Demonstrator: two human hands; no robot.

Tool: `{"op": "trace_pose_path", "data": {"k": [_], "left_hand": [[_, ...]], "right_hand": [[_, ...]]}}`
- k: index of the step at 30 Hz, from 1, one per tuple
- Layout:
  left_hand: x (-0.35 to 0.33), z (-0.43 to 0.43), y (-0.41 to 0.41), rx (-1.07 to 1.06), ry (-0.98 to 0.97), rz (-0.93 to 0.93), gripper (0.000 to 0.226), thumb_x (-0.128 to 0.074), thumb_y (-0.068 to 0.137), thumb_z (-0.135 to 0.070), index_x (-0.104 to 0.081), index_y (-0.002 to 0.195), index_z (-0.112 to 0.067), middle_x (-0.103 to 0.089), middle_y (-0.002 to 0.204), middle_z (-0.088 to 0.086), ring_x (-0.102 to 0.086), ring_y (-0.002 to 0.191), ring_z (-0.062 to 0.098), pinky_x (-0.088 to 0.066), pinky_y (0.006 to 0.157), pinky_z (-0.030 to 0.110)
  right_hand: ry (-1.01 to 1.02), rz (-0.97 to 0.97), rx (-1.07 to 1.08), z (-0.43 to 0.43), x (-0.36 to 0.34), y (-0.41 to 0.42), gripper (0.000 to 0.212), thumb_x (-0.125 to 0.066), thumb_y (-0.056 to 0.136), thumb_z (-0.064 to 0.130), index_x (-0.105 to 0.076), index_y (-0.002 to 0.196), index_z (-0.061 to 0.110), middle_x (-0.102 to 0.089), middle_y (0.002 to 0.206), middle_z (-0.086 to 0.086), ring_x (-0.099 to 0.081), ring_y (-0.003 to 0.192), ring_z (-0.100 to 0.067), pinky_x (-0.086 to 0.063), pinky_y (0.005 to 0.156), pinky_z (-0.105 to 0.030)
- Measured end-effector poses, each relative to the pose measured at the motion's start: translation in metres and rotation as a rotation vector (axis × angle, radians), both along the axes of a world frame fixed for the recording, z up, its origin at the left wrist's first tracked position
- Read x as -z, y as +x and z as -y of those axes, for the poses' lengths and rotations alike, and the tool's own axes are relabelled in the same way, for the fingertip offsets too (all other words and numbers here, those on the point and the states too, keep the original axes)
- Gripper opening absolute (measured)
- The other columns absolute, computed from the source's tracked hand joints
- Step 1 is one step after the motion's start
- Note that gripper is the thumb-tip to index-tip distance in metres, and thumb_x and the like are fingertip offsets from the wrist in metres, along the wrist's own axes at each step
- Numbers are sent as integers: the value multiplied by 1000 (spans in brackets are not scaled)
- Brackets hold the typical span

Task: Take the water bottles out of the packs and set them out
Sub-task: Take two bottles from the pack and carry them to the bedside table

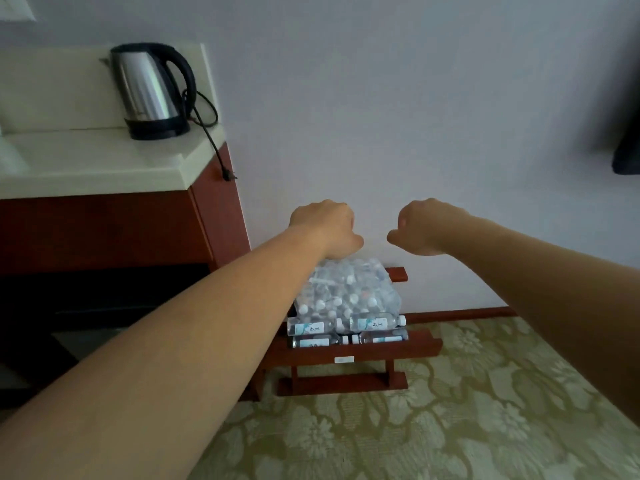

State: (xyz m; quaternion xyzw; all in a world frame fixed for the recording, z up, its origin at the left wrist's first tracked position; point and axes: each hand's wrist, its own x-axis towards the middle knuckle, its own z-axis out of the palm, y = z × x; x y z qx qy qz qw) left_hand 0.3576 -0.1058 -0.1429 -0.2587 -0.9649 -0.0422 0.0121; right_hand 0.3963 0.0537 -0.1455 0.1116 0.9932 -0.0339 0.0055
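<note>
A shrink-wrapped pack of water bottles (349, 292) with white caps stands on a low red-brown wooden rack (349, 353) against the wall. Loose bottles (375, 323) lie on their sides on the rack in front of it, in two layers. My left hand (327, 230) hangs over the pack's far top edge with its fingers curled down out of sight; whether it grips the wrap is hidden. My right hand (420, 226) is in the air to the right, above the pack, with curled fingers and nothing in it.
A steel electric kettle (149, 91) with a dangling cord (214, 147) stands on a cream counter (104, 164) over a red-brown cabinet at the left. Patterned green carpet (450, 410) covers the floor. A dark object (627, 147) hangs at the right edge.
</note>
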Motion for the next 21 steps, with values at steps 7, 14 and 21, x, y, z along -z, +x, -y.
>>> {"op": "trace_pose_path", "data": {"k": [7, 14, 21], "left_hand": [[97, -46, -54, -39, -5, 150, 35, -49, 87, -36, -61, 115, -19, -60, 117, 3, -57, 102, 26, -44, 79, 31], [225, -85, -94, -71, 28, 320, 34, -51, 88, -40, -61, 113, -20, -62, 114, 1, -58, 100, 24, -37, 73, 30], [340, -85, -145, -83, -6, 363, 27, -53, 88, -33, -62, 110, -20, -63, 108, 2, -57, 98, 25, -36, 69, 31]], "right_hand": [[-28, 135, -54, -55, 90, -60, 33, -48, 89, 40, -64, 103, 14, -62, 99, -6, -56, 89, -27, -41, 72, -31], [-78, 326, -97, -90, 219, -106, 31, -47, 88, 35, -66, 100, 13, -64, 102, -7, -59, 89, -24, -48, 77, -33], [-142, 412, -49, -101, 330, -150, 28, -51, 90, 33, -65, 100, 11, -66, 93, -7, -60, 80, -21, -49, 70, -31]]}}
